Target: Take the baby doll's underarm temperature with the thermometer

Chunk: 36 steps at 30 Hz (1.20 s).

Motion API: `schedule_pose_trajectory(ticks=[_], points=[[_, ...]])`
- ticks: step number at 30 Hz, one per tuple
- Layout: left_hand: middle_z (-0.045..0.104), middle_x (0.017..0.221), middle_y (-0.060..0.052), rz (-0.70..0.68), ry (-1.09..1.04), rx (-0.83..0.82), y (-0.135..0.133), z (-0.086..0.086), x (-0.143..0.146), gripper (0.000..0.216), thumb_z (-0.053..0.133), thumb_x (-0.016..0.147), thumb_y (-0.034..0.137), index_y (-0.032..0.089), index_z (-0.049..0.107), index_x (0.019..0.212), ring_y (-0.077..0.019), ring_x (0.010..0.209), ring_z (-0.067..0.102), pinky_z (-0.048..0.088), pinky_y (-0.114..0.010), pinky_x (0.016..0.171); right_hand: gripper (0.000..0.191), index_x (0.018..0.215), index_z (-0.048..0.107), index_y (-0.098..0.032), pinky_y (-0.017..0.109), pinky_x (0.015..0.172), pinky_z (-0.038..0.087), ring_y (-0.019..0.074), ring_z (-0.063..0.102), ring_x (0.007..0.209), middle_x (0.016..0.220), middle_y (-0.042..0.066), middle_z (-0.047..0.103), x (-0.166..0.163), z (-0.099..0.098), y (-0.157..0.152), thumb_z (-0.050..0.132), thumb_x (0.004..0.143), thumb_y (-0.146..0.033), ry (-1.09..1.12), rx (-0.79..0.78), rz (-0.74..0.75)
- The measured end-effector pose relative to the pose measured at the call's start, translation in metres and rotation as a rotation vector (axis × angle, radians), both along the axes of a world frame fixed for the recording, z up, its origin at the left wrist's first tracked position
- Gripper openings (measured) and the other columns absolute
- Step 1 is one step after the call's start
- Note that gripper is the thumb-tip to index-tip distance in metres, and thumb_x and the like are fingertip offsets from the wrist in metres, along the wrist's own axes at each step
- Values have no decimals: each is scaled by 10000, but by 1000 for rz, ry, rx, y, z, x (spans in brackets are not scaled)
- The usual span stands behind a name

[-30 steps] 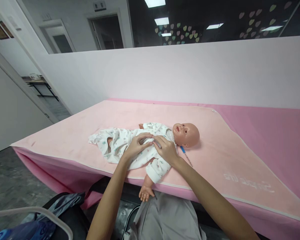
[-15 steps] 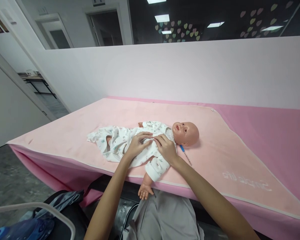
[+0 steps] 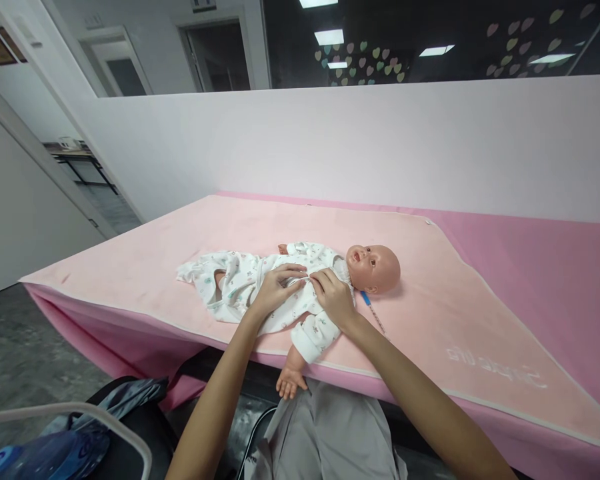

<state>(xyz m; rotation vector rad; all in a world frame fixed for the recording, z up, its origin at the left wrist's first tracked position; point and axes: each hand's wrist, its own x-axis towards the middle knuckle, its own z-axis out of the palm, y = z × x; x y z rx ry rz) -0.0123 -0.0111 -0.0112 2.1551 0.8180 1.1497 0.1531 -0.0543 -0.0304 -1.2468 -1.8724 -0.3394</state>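
Observation:
A baby doll [image 3: 374, 268] lies on its back, its head to the right, dressed in a white printed baby gown [image 3: 237, 270]. My left hand [image 3: 280, 288] rests over the doll's belly, fingers bent and closed on the front of the gown. Beside it, my right hand [image 3: 334, 297] pinches the gown at the chest. A small white bit of cloth shows between the two sets of fingertips; whether it is a tie or an edge, I cannot tell. Near the doll's neck lies a thin stick with a blue end [image 3: 365, 298], resembling a thermometer.
A peach mat [image 3: 430, 313] over a pink cloth [image 3: 545, 260] covers the table. The doll's near arm [image 3: 293, 373] hangs past the front edge. At lower left are a blue-capped bottle [image 3: 50, 457] and a pale curved bar [image 3: 105, 420]. A white wall [image 3: 355, 147] stands behind.
The view has shifted very slightly. Both hands stay at the gown's front, with almost no visible movement, and the doll lies as before.

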Motion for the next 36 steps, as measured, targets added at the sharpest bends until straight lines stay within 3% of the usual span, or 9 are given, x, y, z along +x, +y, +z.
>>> schedule_pose_trajectory(ticks=[16,22,28,36], points=[[619,1023,-71,-73,-33,-47,0,2,1,158,550,825,293,177,658,824,-201,1001,554,393,-348,945,256,909,623,-183,192,638,412,106,598,746,833,29,641,-2,2,-3,383,942,-265,-19,-30,-36],[609,1023,-73,-107,-106,-94,-4,2,3,189,513,848,310,178,608,944,-197,1004,554,417,-337,918,208,915,620,-193,199,609,399,105,601,714,850,16,648,-3,4,-5,448,915,-310,68,-28,-54],[603,1064,-81,17,-12,43,-6,2,2,185,519,843,298,190,669,842,-205,1001,560,442,-323,861,208,952,618,-211,203,579,381,109,603,716,874,15,638,-4,3,-6,481,892,-357,32,-49,-86],[618,1083,-63,31,8,31,-12,4,-9,231,481,869,317,219,672,955,-202,1040,555,423,-361,934,224,983,612,-227,209,538,345,101,596,699,900,11,627,-4,2,-6,439,910,-349,-22,-85,-134]])
